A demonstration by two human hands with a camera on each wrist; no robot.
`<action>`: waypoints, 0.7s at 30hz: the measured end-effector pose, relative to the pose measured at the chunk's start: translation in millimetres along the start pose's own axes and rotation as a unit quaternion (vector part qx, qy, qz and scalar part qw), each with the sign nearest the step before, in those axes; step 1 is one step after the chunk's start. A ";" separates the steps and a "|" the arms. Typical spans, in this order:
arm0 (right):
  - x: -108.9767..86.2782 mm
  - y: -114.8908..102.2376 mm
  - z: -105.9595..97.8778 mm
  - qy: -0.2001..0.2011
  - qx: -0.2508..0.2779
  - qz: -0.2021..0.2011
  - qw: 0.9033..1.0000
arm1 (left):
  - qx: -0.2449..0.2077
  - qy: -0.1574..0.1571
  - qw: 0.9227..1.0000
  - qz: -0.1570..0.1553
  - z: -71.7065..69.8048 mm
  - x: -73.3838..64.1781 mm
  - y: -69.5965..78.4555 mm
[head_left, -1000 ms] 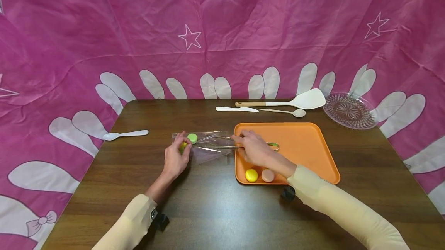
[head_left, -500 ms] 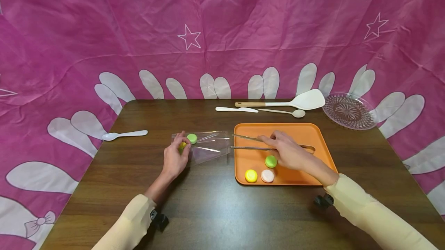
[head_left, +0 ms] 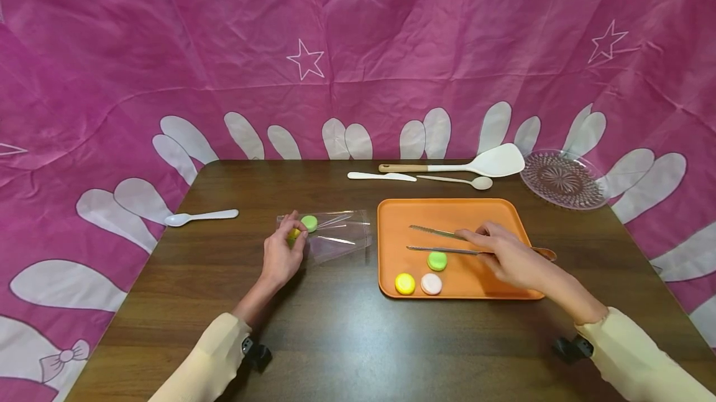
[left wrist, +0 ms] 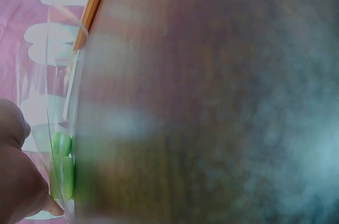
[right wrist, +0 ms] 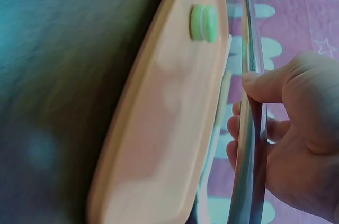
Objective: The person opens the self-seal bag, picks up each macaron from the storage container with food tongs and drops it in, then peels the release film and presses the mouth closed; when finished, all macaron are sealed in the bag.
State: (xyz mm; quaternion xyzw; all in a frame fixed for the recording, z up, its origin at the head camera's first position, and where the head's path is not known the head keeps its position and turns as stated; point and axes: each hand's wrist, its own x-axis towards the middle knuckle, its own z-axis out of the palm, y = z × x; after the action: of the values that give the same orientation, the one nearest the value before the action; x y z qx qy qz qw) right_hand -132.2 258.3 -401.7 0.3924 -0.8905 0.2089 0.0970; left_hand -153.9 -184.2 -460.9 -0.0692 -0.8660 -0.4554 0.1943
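My left hand [head_left: 282,256] pinches the closed-looking end of a clear plastic bag [head_left: 342,242] lying on the table. Inside it are a green macaron [head_left: 309,223] and a yellow one [head_left: 293,235], the latter partly hidden by my fingers. My right hand [head_left: 506,257] grips metal tongs [head_left: 442,249] above the orange tray [head_left: 408,210]; their tips are spread and hold nothing. On the tray sit a green macaron [head_left: 437,261], a yellow macaron [head_left: 405,284] and a pale pink macaron [head_left: 431,284]. In the right wrist view, thumb and fingers hold the tongs [right wrist: 252,118] from both sides.
Behind the tray lie a white knife [head_left: 381,176], a beige spoon [head_left: 481,182] and a white spatula [head_left: 500,160] with a wooden-coloured handle. A clear patterned plate [head_left: 565,179] stands at the back right. A white spoon [head_left: 202,217] lies at the left edge.
The right hand has drawn the tongs out of the bag and moved right, over the tray, with their tips spreading. The tray's green macaron has come into view. The left hand stays put.
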 end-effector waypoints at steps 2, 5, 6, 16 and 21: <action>-8.6 2.0 -2.2 0.002 0.000 0.002 1.000 | -0.001 0.000 1.000 -0.001 0.5 0.2 -0.4; -20.4 2.7 -6.0 0.008 -0.006 0.005 1.000 | -0.003 0.001 1.000 -0.001 0.7 0.5 -0.5; -24.5 2.8 -7.5 0.009 -0.009 0.008 1.000 | -0.005 0.001 1.000 -0.001 0.6 0.5 -0.3; -61.1 4.4 -17.9 0.007 -0.042 0.034 0.999 | -0.003 0.000 1.000 -0.007 0.8 0.3 0.5; -69.5 8.5 -17.0 0.009 -0.058 0.028 0.998 | -0.005 0.000 1.000 -0.007 0.5 -0.1 0.6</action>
State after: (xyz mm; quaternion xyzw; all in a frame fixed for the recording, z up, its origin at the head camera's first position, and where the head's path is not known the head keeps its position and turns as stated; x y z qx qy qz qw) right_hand -91.5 316.8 -412.5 0.3595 -0.9106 0.1633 0.1221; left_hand -153.8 -183.4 -460.7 -0.0638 -0.8644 -0.4608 0.1907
